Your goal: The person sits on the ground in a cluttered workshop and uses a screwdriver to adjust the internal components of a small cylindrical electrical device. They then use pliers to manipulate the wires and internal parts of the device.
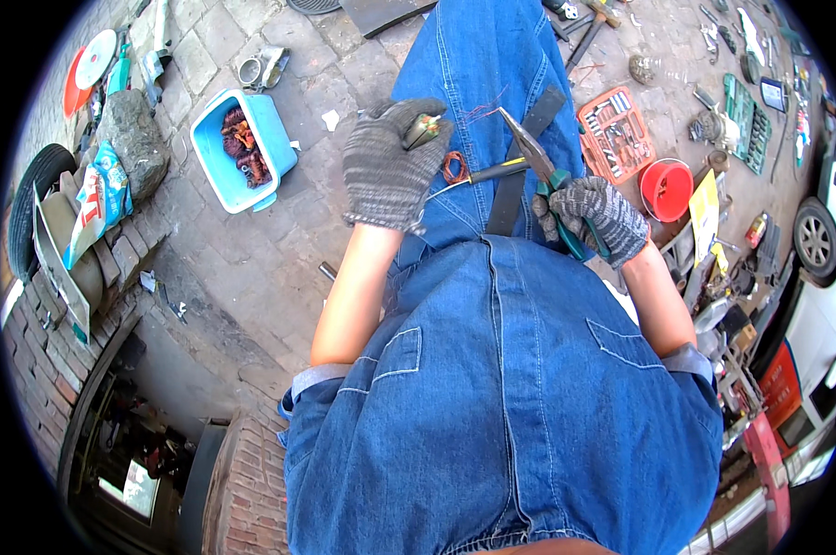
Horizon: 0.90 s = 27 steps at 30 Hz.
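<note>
Grey knitted work gloves cover both my hands. My left hand (395,166) is closed around a small pale-green and tan piece (424,131), whose kind I cannot make out. In my right hand (596,215) are long-nosed pliers (532,148) with green handles, their tip pointing up and left. Thin reddish wires (483,113) show near that tip; I cannot tell whether they touch it. Across my denim-covered lap lie a tool with a yellow-and-black handle (499,172) and a dark flat bar (509,196). A small copper-coloured coil (455,167) sits beside my left hand.
On the paving at left stands a blue tub (275,165) holding reddish-brown wire coils (242,148). To the right are an orange socket set (617,134), a red bucket (667,188) and a green tool case (749,122). A hammer (596,28) lies beyond my lap.
</note>
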Motion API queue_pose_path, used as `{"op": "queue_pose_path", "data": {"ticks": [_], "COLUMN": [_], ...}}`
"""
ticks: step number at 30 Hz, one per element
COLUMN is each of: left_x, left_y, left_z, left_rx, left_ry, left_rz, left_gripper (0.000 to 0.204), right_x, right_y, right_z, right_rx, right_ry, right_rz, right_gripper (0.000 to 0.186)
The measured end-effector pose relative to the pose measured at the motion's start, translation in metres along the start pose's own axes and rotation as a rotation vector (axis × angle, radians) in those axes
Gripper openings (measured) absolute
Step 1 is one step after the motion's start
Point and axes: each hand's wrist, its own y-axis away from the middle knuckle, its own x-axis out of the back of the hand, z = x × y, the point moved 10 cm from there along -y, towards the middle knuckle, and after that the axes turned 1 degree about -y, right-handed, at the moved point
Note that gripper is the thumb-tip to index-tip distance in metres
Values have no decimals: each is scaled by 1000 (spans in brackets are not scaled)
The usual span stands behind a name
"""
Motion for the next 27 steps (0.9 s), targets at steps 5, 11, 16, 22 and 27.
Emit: {"op": "queue_pose_path", "data": {"ticks": [5,11,16,22,27], "left_x": [-34,-53,-57,-49,-60], "left_y": [-12,-18,-21,-21,0], "left_z": [1,3,0,1,-15], "left_rx": [-35,-12,-32,-17,426], "left_ry": [-51,-137,-165,43,907], "left_rz": [-71,-148,-126,-101,-368], "left_gripper": [26,27,26,25,45], "right_x": [-1,-3,-6,-7,-1], "right_y": [-3,1,4,6,16], "right_z": [3,6,4,-2,-17], "right_rx": [-62,-127,-132,-104,-7], "right_ry": [-61,-169,-149,-90,263], "right_rz": [-3,-18,-70,-51,59], "right_gripper": [21,23,25,28,28]}}
